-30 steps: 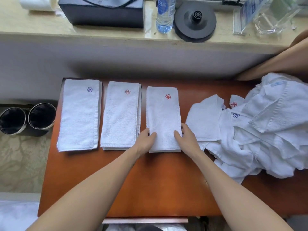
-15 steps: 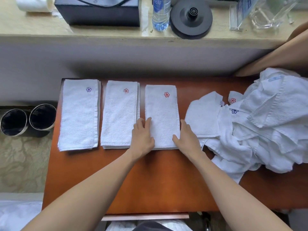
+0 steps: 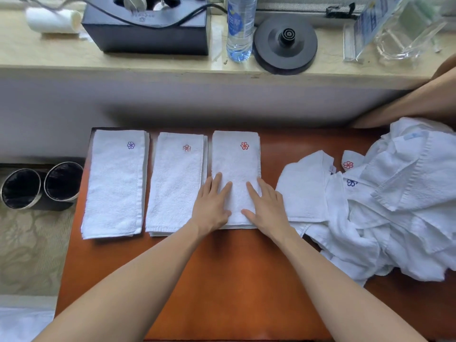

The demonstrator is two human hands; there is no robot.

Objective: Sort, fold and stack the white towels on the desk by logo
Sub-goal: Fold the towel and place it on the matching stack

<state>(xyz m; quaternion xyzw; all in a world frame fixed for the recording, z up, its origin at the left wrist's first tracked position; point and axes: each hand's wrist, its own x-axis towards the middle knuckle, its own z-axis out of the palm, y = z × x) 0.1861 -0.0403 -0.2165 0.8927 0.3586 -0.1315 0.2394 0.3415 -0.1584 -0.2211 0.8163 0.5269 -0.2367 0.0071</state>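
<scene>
Both my hands lie flat on the near end of the red-logo towel (image 3: pixel 237 164), a folded strip running away from me on the reddish-brown tabletop (image 3: pixel 222 280). My left hand (image 3: pixel 212 206) has its fingers straight and a little spread, pressing the towel's left side, with the little-finger side reaching the neighbouring stack. My right hand (image 3: pixel 265 208) presses the right side the same way. Neither hand grips anything. Just left of my left hand lies the folded towel with a paler reddish logo (image 3: pixel 176 183), and beyond that the folded towel with a violet-blue logo (image 3: pixel 114 183). Right of my right hand is the heap of unfolded towels (image 3: pixel 394 206), a red and a blue logo showing. Beyond my fingertips, a ledge carries a water bottle (image 3: pixel 239 28) and a kettle base (image 3: pixel 286 44).
</scene>
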